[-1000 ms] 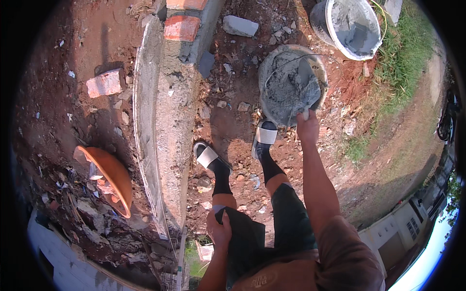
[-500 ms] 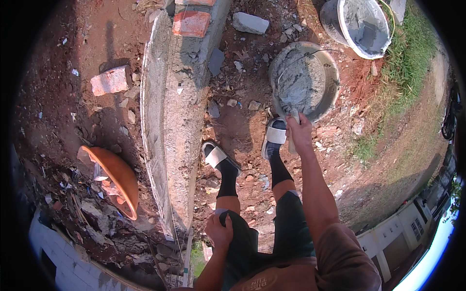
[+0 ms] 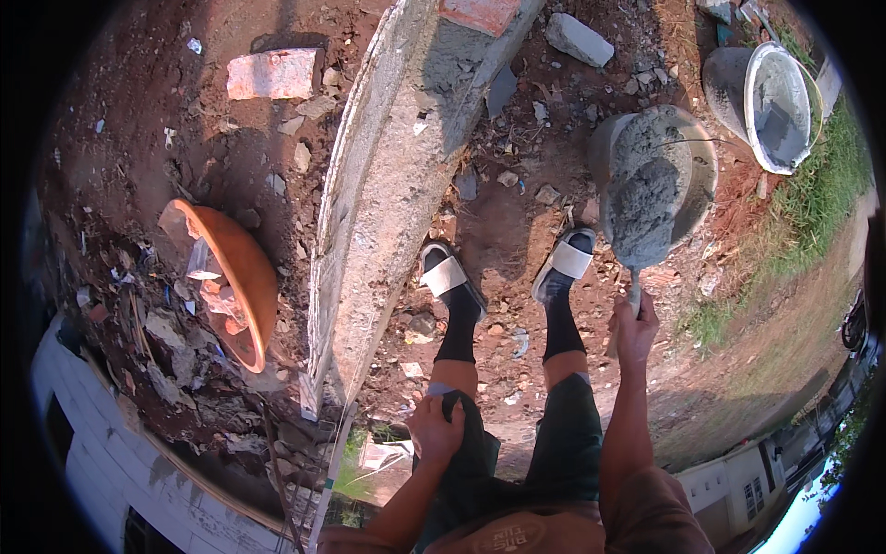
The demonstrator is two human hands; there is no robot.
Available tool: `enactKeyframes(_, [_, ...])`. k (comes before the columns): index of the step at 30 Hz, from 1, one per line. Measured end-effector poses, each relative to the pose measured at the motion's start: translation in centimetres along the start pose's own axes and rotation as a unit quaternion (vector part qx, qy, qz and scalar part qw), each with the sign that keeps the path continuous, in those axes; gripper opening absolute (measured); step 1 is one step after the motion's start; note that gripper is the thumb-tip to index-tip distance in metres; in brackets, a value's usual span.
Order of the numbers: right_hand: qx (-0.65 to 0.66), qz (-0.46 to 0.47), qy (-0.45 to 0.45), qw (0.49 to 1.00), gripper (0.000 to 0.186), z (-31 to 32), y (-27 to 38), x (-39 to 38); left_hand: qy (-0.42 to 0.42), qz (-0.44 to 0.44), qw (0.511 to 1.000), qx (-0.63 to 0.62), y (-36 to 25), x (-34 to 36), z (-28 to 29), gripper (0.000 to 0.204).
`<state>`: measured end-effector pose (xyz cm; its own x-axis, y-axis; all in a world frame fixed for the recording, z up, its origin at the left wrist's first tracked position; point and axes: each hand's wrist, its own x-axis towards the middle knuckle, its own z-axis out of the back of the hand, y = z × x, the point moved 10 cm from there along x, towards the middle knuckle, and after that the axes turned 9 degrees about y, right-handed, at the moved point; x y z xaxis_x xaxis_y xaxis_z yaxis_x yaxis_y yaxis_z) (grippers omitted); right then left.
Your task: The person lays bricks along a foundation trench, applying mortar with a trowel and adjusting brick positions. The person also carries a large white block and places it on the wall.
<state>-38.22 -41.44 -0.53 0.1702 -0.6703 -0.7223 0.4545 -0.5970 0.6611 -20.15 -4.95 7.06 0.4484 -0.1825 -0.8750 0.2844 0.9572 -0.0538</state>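
My right hand (image 3: 637, 328) grips the handle of a trowel (image 3: 634, 277). A thick heap of wet grey mortar (image 3: 643, 214) covers its blade, which sits over the near edge of a round bucket (image 3: 709, 180). More mortar lies inside that bucket. Resting on my left knee, my left hand (image 3: 437, 427) holds nothing, its fingers laid over the dark shorts (image 3: 461, 462). Between my left leg and the dirt on the far side runs a low concrete wall base (image 3: 392, 185), with an orange brick (image 3: 480, 13) set on it.
A second bucket (image 3: 805, 120), with grey residue, leans at the upper right beside grass (image 3: 803, 217). An orange basin (image 3: 245, 286) tilts on its side among rubble at left. A loose brick (image 3: 275, 74) and a grey block (image 3: 580, 40) lie on the ground.
My right hand has drawn the trowel back toward me, and its mortar-loaded blade now shows clearly. My view has shifted left. The left hand stays on the knee.
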Motion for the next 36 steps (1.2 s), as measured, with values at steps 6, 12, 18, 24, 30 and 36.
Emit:
enactKeyframes(6, [0.14, -0.041, 0.29, 0.946, 0.026, -17.9, 3.8, -3.2, -0.004, 0.01, 1.0, -0.009, 1.2, -0.1, -0.2, 0.046])
enactKeyframes(12, [0.242, -0.169, 0.374, 0.879, 0.03, -32.5, -0.7, 0.3, -0.004, -0.01, 0.999, -0.036, 1.5, 0.4, 0.4, 0.045])
enactKeyframes(18, [-0.318, 0.061, 0.316, 0.892, 0.037, -28.1, 1.7, 0.5, -0.024, 0.005, 0.998, -0.055, 2.0, -0.4, 0.4, 0.043])
enactKeyframes(24, [-0.644, 0.225, 0.157, 0.714, 0.039, -26.0, 12.9, 13.6, -0.005, -0.006, 0.996, -0.089, 2.2, -0.3, -0.8, 0.043])
enactKeyframes(30, [-0.257, -0.029, 0.343, 0.903, 0.041, -28.3, 8.2, 13.3, -0.031, 0.005, 0.997, -0.067, 2.0, -0.9, -0.6, 0.042])
enactKeyframes(36, [-0.442, 0.133, 0.232, 0.856, 0.041, -27.4, 2.3, 7.4, -0.017, -0.008, 0.998, -0.053, 1.1, 0.0, -0.3, 0.041])
